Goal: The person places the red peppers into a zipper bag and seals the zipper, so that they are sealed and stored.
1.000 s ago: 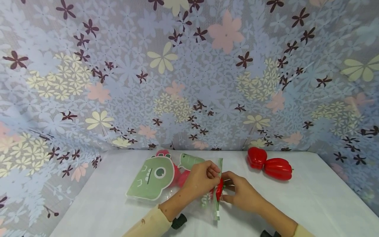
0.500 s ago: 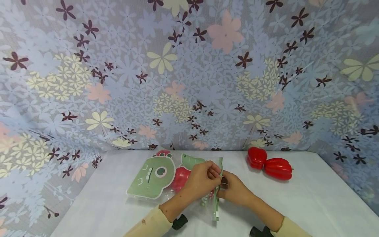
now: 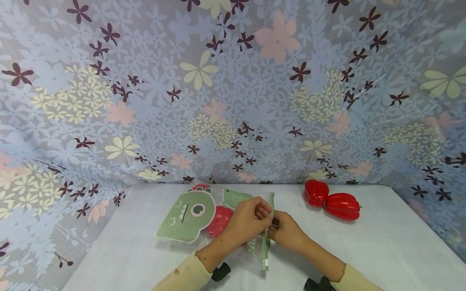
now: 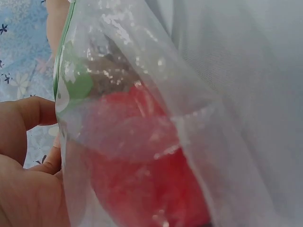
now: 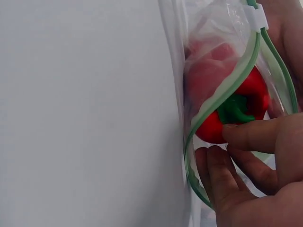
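A clear zip bag printed with a green cartoon dinosaur lies on the white table, its green-edged mouth facing right. Red objects show through the plastic. With thumb and fingers my left hand pinches the rim of the mouth. A red bell pepper with a green stem sits just inside the opening. My right hand is at that opening; one finger presses the pepper beside its stem, and the other fingertips reach within the green rim. In the left wrist view the pepper shows blurred through plastic.
Two more red bell peppers lie end to end at the back right of the white table. A flower-patterned cloth stands behind and at both sides. The bag's white slider sits at one end of its zip.
My right hand has moved left, pushing the bell pepper from the bag's mouth further inside. My left hand keeps its pinch on the rim in the same place.
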Demonstrator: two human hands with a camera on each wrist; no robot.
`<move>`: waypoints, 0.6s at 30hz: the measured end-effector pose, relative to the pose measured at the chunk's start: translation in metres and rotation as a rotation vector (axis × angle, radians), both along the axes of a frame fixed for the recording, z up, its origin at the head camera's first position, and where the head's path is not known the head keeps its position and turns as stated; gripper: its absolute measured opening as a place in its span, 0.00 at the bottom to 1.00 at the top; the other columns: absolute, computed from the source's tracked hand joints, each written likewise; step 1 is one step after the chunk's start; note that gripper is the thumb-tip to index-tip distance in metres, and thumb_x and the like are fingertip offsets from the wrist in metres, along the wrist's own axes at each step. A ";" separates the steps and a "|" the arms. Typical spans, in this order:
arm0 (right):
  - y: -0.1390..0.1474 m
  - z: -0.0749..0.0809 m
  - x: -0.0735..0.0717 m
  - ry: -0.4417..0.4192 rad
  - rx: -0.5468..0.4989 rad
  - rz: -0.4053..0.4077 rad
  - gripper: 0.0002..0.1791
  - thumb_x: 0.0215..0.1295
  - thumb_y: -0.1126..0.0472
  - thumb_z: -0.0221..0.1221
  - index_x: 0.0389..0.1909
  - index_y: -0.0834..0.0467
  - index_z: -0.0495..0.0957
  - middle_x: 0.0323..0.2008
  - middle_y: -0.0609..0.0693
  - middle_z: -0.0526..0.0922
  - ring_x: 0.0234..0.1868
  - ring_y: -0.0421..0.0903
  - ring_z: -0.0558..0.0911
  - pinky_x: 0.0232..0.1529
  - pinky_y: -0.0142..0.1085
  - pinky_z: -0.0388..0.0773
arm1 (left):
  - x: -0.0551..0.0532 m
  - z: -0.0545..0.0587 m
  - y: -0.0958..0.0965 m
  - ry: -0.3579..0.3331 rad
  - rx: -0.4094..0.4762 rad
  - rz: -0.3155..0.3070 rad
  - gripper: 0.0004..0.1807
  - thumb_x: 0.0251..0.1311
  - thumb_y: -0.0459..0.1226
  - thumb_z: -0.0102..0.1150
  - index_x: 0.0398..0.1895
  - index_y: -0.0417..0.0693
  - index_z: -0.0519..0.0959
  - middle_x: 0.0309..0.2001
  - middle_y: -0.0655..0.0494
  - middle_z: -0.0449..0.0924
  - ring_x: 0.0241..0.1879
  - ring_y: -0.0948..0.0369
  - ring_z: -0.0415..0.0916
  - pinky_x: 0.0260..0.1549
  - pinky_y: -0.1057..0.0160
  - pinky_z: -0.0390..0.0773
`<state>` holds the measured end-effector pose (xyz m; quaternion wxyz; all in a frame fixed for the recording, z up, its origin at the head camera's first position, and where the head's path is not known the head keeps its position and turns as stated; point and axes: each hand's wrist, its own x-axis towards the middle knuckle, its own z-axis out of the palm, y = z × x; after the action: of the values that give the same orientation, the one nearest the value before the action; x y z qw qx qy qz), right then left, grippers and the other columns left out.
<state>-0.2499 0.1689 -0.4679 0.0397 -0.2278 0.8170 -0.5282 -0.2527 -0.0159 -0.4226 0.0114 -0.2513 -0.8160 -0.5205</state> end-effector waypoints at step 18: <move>0.035 0.017 0.025 0.296 0.143 -0.010 0.15 0.61 0.74 0.70 0.46 0.56 0.83 0.46 0.51 0.85 0.48 0.51 0.86 0.49 0.41 0.88 | -0.001 0.000 -0.003 -0.013 -0.027 -0.011 0.07 0.61 0.30 0.67 0.41 0.47 0.84 0.31 0.65 0.82 0.29 0.70 0.79 0.28 0.70 0.80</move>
<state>-0.2244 0.2036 -0.4510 -0.0676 -0.2958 0.8506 -0.4294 -0.2541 -0.0185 -0.4229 -0.0002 -0.2525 -0.8216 -0.5111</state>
